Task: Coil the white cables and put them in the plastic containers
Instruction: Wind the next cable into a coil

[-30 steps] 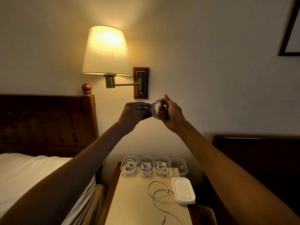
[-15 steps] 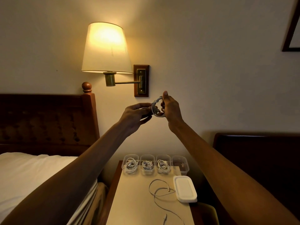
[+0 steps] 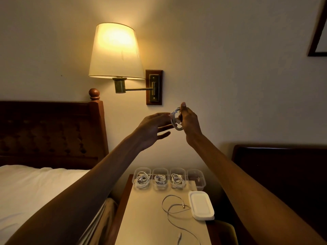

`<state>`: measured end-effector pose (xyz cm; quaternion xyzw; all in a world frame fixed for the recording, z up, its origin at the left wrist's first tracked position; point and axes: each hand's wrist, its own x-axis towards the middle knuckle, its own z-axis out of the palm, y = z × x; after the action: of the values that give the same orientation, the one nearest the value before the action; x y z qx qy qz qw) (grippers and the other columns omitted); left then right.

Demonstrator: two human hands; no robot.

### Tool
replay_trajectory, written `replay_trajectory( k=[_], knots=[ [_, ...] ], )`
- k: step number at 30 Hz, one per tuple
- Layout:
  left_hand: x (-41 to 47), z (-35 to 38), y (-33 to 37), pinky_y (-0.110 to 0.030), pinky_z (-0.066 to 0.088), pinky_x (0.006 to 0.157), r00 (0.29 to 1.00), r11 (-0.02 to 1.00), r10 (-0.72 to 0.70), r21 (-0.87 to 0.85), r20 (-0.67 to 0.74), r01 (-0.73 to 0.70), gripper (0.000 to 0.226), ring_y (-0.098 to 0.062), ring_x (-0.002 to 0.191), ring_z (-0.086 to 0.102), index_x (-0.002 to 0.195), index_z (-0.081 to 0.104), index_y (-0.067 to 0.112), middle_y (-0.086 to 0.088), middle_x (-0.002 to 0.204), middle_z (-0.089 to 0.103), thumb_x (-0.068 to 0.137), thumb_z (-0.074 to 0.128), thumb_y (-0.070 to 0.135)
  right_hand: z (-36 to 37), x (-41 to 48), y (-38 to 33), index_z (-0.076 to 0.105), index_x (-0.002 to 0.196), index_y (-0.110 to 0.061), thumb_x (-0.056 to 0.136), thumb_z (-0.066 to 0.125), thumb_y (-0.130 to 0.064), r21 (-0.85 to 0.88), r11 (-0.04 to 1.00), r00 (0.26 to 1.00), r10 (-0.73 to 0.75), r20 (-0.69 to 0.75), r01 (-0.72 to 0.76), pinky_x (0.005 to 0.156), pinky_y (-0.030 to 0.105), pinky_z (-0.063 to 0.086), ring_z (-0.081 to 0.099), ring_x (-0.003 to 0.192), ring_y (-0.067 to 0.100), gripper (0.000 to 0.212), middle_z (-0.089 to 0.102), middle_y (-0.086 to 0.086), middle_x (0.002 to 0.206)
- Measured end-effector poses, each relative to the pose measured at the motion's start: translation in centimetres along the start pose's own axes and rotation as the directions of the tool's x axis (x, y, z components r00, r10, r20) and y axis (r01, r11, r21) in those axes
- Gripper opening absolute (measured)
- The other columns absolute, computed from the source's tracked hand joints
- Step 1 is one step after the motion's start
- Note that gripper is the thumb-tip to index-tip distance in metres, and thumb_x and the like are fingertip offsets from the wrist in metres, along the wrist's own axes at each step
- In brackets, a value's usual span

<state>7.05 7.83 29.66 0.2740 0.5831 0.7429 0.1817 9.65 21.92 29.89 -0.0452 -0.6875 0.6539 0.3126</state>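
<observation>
We held the coiled cable [image 3: 175,121] up in front of the wall, well above the counter [image 3: 145,218]. Our right hand [image 3: 190,121] pinched it, thumb over the top of the loops and fingers curled behind. Our left hand [image 3: 152,128] lay open just beside it, fingers straight and spread, their tips at the coil's near edge. We could not tell whether they touched it.

At the back of the counter stood a row of four plastic tubs. The three filled containers [image 3: 160,169] on the left each held a wound cable, and the empty container [image 3: 196,170] on the right looked like the place for this one. A loose cable [image 3: 169,207] sprawled in front of the row, touching a stack of white lids [image 3: 200,205].

We judged the winding done and the step in hand to be securing the coil before lowering it. To do that well, the right hand needed to grip across all the turns at once, since a springy cable would fan out if only the outer loop were held. The left hand could square up the loops and tuck in the free end. Then the coil should go down flat into the empty tub and be pressed in lightly before release. The descent should steer wide of the lids and the loose cable.
</observation>
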Motion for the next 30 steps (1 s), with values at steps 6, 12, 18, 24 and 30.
replay_trajectory(
  k=[6,12,18,24,30],
  knots=[
    [-0.1,-0.4,0.0,-0.039,0.044,0.084,0.998,0.998,-0.054,-0.045,-0.045,0.052,0.031,-0.024,0.108,0.063,0.114,0.056,0.015,-0.013,0.109,0.070,0.087,0.067,0.006,0.3,0.3,0.2,0.058,0.118,-0.007,0.101,0.036,-0.048,-0.003,0.997,0.993,0.079,0.091,-0.079,0.096,0.033,0.042,0.055,0.105,0.023,0.050,0.060,0.012,0.112],
    [-0.2,-1.1,1.2,-0.038,0.043,0.082,0.995,0.991,-0.095,0.097,-0.010,0.095,0.028,-0.023,0.102,0.053,0.102,0.061,0.011,-0.009,0.105,0.063,0.082,0.069,0.028,0.2,0.2,0.1,0.060,0.106,-0.008,0.101,0.041,-0.043,-0.029,0.999,0.986,0.019,0.168,-0.014,0.085,0.029,0.044,0.054,0.090,0.018,0.040,0.057,0.006,0.093],
    [0.0,-2.9,2.2,-0.029,0.053,0.071,0.998,0.883,-0.068,0.465,-0.013,0.066,0.031,-0.022,0.092,0.064,0.113,0.058,0.007,-0.016,0.100,0.069,0.086,0.072,0.012,-0.5,-0.1,1.1,0.062,0.088,-0.009,0.095,0.052,-0.045,-0.102,0.994,0.952,0.066,0.300,-0.037,0.068,0.028,0.046,0.053,0.070,0.016,0.037,0.057,0.003,0.073],
    [0.4,-2.6,2.3,-0.022,0.047,0.062,0.997,0.633,-0.077,0.771,-0.016,0.061,0.019,-0.014,0.083,0.059,0.104,0.066,0.009,-0.008,0.097,0.062,0.086,0.072,0.008,-0.8,-0.3,1.9,0.065,0.092,-0.009,0.095,0.054,-0.043,-0.215,0.976,0.937,0.062,0.344,0.014,0.067,0.027,0.049,0.059,0.072,0.016,0.036,0.064,0.004,0.077],
    [0.7,-3.7,1.9,-0.027,0.051,0.074,0.982,0.604,-0.189,0.791,0.021,0.100,0.016,-0.020,0.086,0.062,0.103,0.068,0.004,-0.017,0.101,0.066,0.089,0.064,-0.002,-0.8,-0.4,2.8,0.066,0.090,-0.010,0.094,0.057,-0.040,-0.270,0.960,0.927,0.037,0.374,0.071,0.063,0.022,0.047,0.057,0.069,0.010,0.031,0.064,0.001,0.076]
  ],
)
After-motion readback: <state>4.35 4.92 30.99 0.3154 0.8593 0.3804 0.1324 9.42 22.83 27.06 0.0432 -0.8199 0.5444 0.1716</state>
